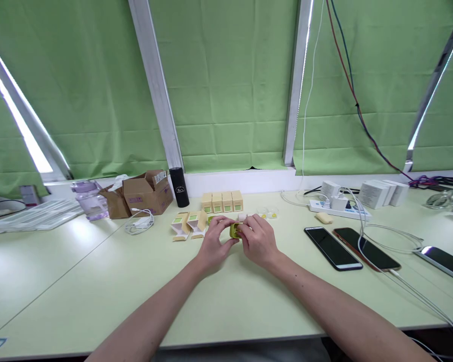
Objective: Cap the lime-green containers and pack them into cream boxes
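Between my fingertips is a small yellow-green square case [234, 231], held just above the table. My left hand [214, 242] grips its left side with thumb and fingers. The fingers of my right hand [259, 241] are pinched together at its right side and front; whether they hold a separate small part is hidden. Left of my hands stand two opened small cartons [180, 225] with flaps out. Behind my left hand another bit of green [210, 219] shows. Small clear plastic pieces with yellow spots [267, 213] lie beyond my right hand.
Several closed small cartons [222, 201] form a row behind my hands. At left are a cardboard box [147, 193], black tumbler [178, 187], purple bottle [90, 201] and coiled white cable [139, 223]. Phones [332, 248], cables and a power strip [342, 211] occupy the right side.
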Action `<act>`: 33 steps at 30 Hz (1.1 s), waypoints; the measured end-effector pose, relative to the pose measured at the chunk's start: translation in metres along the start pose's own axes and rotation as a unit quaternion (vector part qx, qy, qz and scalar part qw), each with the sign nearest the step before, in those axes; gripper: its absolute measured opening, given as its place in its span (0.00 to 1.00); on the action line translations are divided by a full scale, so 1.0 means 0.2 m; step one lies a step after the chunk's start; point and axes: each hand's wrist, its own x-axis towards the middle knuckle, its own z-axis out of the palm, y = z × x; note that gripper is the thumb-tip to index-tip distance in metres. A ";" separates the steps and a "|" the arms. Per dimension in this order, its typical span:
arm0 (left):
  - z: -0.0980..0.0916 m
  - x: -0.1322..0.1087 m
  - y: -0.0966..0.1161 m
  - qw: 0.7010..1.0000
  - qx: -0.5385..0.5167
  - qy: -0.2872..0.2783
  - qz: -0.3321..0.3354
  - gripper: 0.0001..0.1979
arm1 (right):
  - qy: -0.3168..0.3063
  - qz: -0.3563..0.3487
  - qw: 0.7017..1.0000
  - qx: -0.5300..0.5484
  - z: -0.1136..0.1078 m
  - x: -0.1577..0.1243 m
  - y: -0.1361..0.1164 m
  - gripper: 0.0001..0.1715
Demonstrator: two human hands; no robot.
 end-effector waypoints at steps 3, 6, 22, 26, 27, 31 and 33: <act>0.00 0.00 0.00 1.000 0.000 -0.001 0.000 0.22 | -0.005 0.002 1.000 -0.003 0.00 0.00 0.00 0.10; 0.00 0.00 0.00 1.000 0.000 -0.003 -0.003 0.21 | -0.011 0.003 1.000 -0.006 0.00 0.00 0.00 0.09; 0.00 -0.01 0.00 1.000 0.004 -0.011 -0.001 0.21 | -0.019 -0.013 1.000 -0.018 0.02 -0.01 0.01 0.11; 0.00 -0.02 0.00 1.000 0.000 -0.012 -0.002 0.20 | -0.019 -0.016 0.999 -0.024 0.03 -0.02 0.02 0.12; 0.00 -0.02 0.00 1.000 -0.001 -0.012 -0.002 0.20 | -0.019 -0.016 0.999 -0.025 0.03 -0.02 0.02 0.12; 0.00 -0.02 -0.01 1.000 0.000 -0.012 -0.005 0.20 | -0.025 -0.020 0.999 -0.025 0.05 -0.03 0.03 0.12; 0.01 -0.02 -0.01 1.000 0.001 -0.012 -0.006 0.20 | -0.026 -0.020 0.999 -0.025 0.05 -0.03 0.03 0.12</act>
